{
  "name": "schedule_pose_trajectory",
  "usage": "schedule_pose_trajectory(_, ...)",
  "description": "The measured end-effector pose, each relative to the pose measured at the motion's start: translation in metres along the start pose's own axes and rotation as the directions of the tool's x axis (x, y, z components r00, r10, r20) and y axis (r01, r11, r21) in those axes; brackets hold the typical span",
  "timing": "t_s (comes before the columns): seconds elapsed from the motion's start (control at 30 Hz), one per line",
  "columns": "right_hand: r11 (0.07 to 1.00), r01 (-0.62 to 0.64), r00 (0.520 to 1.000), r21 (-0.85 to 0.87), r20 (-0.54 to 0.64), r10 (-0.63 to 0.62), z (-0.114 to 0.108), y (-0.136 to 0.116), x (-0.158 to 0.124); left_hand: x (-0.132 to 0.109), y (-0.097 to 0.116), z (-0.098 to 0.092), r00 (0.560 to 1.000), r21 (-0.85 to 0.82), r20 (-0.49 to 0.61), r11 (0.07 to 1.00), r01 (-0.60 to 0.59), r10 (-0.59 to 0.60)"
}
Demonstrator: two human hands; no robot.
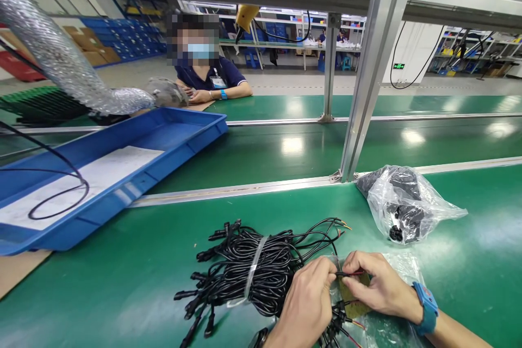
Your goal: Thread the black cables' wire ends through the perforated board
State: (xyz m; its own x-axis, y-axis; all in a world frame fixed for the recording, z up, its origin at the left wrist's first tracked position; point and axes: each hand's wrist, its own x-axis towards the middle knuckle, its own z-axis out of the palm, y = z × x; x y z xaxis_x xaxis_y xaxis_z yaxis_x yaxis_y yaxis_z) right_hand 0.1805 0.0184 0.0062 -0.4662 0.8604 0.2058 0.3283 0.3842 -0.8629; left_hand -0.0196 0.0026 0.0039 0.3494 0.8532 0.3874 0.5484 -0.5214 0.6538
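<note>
My left hand [308,299] and my right hand [377,283] meet at the near edge of the green bench, both pinching one thin black cable with red wire ends [346,273] between their fingertips. Under them lies a clear plastic bag [402,266] with a small brownish piece [353,296] on it. Just left of my hands sits a bundle of black cables [248,269] tied with a clear band, its connectors fanned toward the left. My right wrist wears a blue band [426,307].
A blue tray [179,138] holding a white sheet and a loose black cable stands tilted at the left. A clear bag of black parts [402,204] lies at the right. An aluminium post [369,81] rises behind. Across the belt, a person [207,79] rests their arms beside a silver hose [61,62].
</note>
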Motion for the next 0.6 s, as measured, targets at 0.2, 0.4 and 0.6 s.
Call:
schedule_pose_trajectory(0.2,0.999,0.031,0.999,0.011,-0.019,-0.030,0.004,0.000,0.000,-0.001,0.000,0.002,1.000,0.004,-0.015,1.000,-0.011,0.011)
schedule_pose_trajectory(0.4,0.999,0.038,0.999,0.006,-0.014,-0.038,0.007,0.001,0.000,-0.002,-0.001,0.003,1.000,0.005,-0.026,1.000,-0.009,0.010)
schedule_pose_trajectory(0.6,0.995,0.094,0.995,0.014,-0.040,-0.093,0.013,0.002,0.001,-0.005,-0.002,0.005,0.999,0.008,-0.037,1.000,0.011,-0.010)
